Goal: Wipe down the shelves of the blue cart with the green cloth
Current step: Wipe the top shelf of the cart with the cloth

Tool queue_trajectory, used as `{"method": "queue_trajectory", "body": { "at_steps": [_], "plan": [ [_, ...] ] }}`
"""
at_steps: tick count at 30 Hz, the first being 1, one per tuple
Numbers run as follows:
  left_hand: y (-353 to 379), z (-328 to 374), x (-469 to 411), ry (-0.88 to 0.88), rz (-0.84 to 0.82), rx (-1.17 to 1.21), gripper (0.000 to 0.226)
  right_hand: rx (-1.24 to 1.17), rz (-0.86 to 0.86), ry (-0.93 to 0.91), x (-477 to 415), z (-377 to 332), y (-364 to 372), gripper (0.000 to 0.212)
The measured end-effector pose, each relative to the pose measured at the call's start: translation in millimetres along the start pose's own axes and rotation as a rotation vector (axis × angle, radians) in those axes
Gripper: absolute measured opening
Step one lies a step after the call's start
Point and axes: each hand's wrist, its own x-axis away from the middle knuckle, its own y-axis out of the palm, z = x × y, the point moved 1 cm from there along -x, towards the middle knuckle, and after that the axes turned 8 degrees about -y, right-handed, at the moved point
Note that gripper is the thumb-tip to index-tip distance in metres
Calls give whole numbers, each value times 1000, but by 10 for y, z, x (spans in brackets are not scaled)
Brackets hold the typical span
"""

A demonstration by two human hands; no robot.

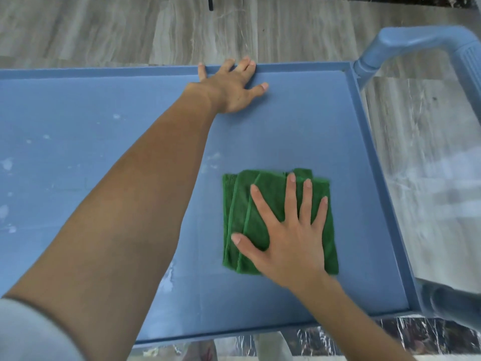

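The top shelf of the blue cart fills most of the view. A folded green cloth lies flat on its right half. My right hand presses down on the cloth with fingers spread wide. My left hand reaches across to the far rim of the shelf, fingers hooked over the raised edge. Whitish smudges mark the left part of the shelf, and a pale streak lies beside my left forearm.
The cart's blue handle curves up at the right end. Grey wood-look floor lies beyond the far rim and to the right. A dark marbled strip runs below the near edge.
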Motion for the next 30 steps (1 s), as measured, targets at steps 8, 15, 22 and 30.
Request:
{"method": "queue_trajectory", "body": {
  "at_steps": [8,15,22,30],
  "plan": [
    [-98,-72,-4,57,28,-1,86,7,8,-29,700,-219,29,89],
    [-2,-287,57,6,102,-37,90,24,24,-12,455,-247,80,98],
    [25,-404,129,27,119,-3,89,9,30,-26,-304,-323,82,88],
    [62,-771,573,-48,203,118,74,-28,-48,13,-1686,-386,141,87]
  ]
}}
